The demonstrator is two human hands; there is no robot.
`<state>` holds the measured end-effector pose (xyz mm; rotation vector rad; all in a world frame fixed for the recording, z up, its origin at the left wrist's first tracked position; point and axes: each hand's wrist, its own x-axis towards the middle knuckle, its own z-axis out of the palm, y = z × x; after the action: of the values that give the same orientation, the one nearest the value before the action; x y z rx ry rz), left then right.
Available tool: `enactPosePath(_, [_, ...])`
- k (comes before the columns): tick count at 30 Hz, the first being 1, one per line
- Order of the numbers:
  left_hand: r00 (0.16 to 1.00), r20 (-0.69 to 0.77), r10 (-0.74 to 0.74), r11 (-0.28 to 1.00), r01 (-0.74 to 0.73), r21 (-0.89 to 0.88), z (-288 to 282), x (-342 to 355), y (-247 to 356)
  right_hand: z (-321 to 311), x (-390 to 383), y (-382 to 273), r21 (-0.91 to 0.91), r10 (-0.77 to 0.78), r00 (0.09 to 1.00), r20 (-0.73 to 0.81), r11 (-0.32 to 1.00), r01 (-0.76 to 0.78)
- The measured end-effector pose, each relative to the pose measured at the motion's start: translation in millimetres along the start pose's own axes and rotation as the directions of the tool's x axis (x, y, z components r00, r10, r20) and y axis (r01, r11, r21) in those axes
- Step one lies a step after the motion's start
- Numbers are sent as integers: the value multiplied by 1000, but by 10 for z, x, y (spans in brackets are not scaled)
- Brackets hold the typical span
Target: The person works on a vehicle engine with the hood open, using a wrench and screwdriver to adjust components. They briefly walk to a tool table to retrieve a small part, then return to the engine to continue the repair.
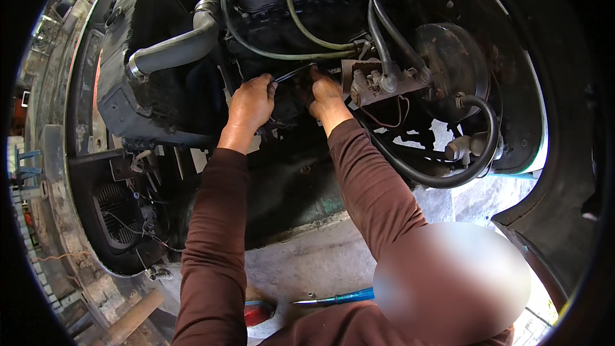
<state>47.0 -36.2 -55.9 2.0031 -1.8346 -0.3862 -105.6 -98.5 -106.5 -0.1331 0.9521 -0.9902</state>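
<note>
Deep in an engine bay, my left hand (252,102) is closed around one end of a slim, shiny metal rod-shaped tool (292,74). It slants up to the right, and its exact kind is hard to make out. By its far end is my right hand (328,94), with fingers curled down among dark parts; what they grip is hidden. Above both hands lies the dark engine (275,0), crossed by a greenish clear hose (256,50). Just right of my right hand sits a grimy metal cylinder with hose fittings (378,83).
A grey pipe (176,48) joins the black radiator housing (128,99) at left. A round black drum (451,70) and a thick looped black hose (442,181) stand at right. Near me, a blue-handled screwdriver (339,297) lies on the light ledge (295,263) beside a red lamp-like piece (257,313).
</note>
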Motion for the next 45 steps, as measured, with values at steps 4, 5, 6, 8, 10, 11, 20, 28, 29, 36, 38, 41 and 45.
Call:
enactPosePath(4, [991,127,-33,990,14,143,125,-75,-7,-103,250,69,-113,-109,992,-60,988,101])
enactPosePath(5, [982,181,-51,983,17,181,177,-91,57,-218,440,125,-211,-187,975,-117,964,160])
enactPosePath(6, [987,142,-74,991,58,117,207,-139,45,-259,542,188,-246,-212,967,-139,953,174])
enactPosePath(8, [990,130,-55,991,39,125,192,-104,35,-237,559,181,-257,-232,960,-159,948,187])
enactPosePath(10, [992,112,-60,980,37,195,146,-90,18,-201,496,204,-182,-140,979,-151,977,112])
enactPosePath(11, [992,90,-94,960,66,273,-18,-136,-14,52,192,192,-138,-41,992,-122,990,24])
enactPosePath(20, [943,-136,303,921,-253,297,-263,160,746,-151,336,70,216,66,974,216,970,-113])
enactPosePath(28, [985,-61,-159,987,160,9,308,-347,224,-407,757,305,-197,-176,982,64,963,185])
enactPosePath(29, [981,-70,-183,978,189,92,176,-405,113,-119,547,344,-84,12,1000,-14,996,-13])
enactPosePath(36, [967,-157,200,968,-169,188,-456,283,762,118,212,-39,320,222,947,232,902,-290])
enactPosePath(38, [979,-104,173,977,-158,141,-439,347,844,15,289,-65,404,219,941,258,860,-311])
enactPosePath(41, [987,-162,-20,997,8,-75,-249,45,763,-103,430,-12,346,179,958,225,904,-250])
enactPosePath(45, [970,-14,-241,941,230,-249,237,-422,555,-83,252,10,-360,-84,995,-45,931,63])
